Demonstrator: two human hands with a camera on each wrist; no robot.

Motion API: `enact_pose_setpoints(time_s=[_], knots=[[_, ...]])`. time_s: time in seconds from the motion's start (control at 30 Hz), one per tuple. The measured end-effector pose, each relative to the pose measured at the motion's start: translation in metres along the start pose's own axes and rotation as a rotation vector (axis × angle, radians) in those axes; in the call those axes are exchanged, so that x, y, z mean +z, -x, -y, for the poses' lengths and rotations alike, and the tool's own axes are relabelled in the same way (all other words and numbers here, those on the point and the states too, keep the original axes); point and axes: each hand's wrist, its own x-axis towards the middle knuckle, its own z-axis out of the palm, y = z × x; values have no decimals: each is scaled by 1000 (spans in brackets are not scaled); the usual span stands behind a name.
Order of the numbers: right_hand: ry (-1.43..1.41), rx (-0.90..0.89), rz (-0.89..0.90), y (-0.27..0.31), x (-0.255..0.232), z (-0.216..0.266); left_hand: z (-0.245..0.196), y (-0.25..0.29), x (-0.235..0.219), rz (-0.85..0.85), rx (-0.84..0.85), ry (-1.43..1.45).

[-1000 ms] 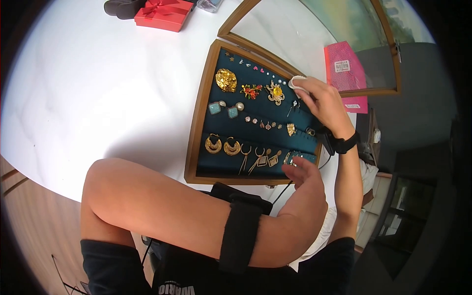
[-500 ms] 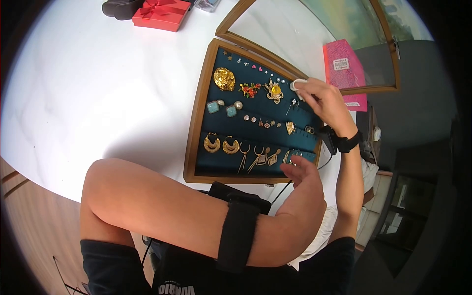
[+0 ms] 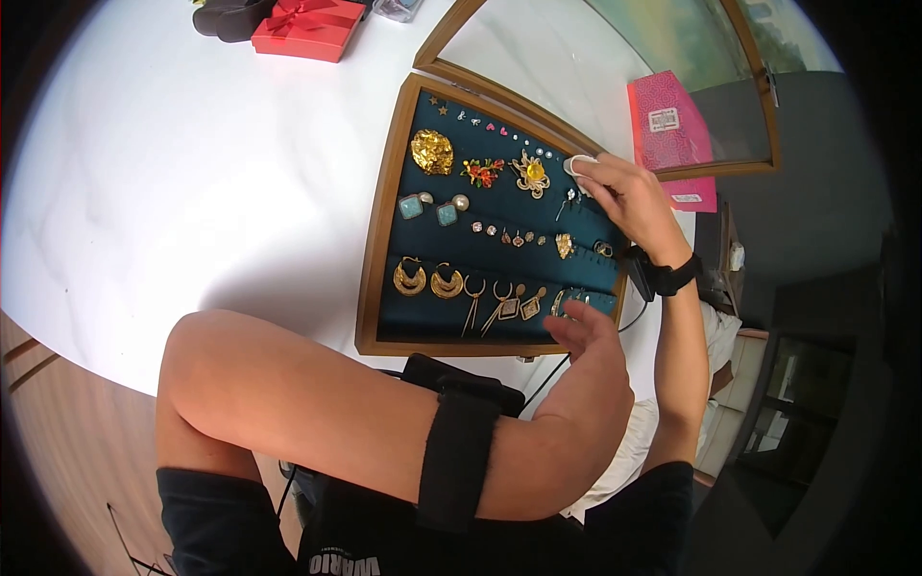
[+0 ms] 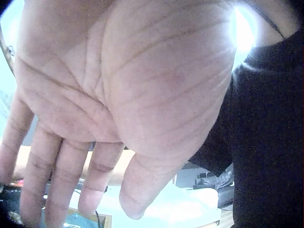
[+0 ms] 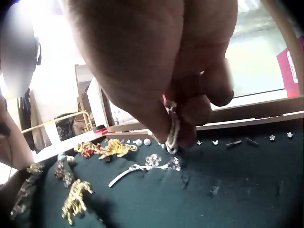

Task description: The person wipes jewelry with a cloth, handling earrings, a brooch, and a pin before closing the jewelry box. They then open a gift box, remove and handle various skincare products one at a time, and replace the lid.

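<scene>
My right hand (image 3: 629,197) pinches a small white pad (image 3: 579,165) between thumb and fingers at the far right of the jewelry box (image 3: 384,221). In the right wrist view, the pad (image 5: 174,130) looks folded, close over the dark green lining. Just beside it lies a pin with clear stones (image 5: 142,167). My left hand (image 3: 591,384) hovers near the box's front right corner, with nothing in it. The left wrist view shows that palm (image 4: 128,95) with its fingers extended. Gold hoop earrings (image 3: 409,276), a flower brooch (image 3: 530,174) and turquoise earrings (image 3: 411,205) sit in rows.
The box's glass lid (image 3: 624,115) stands raised at the back. Behind it is a pink patterned package (image 3: 667,130). A red gift box (image 3: 307,27) with a bow and a dark case (image 3: 229,17) lie at the far left of the white table (image 3: 192,173).
The whole scene has shifted slightly left in the head view. My right hand stays at the same corner with the white pad, barely moving; my left hand holds its pose.
</scene>
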Motion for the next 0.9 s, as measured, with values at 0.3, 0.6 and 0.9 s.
enact_pose_setpoints(time_s=[0.3,0.6,0.9], knots=[[18,17,29,2,-5,2,1,-1,-2,14,15,5],[8,31,-12,8,1,-8,1,1,-1,-2,-7,21],[35,62,16,10,-4,-3,1,0,0,-1,-20,45]])
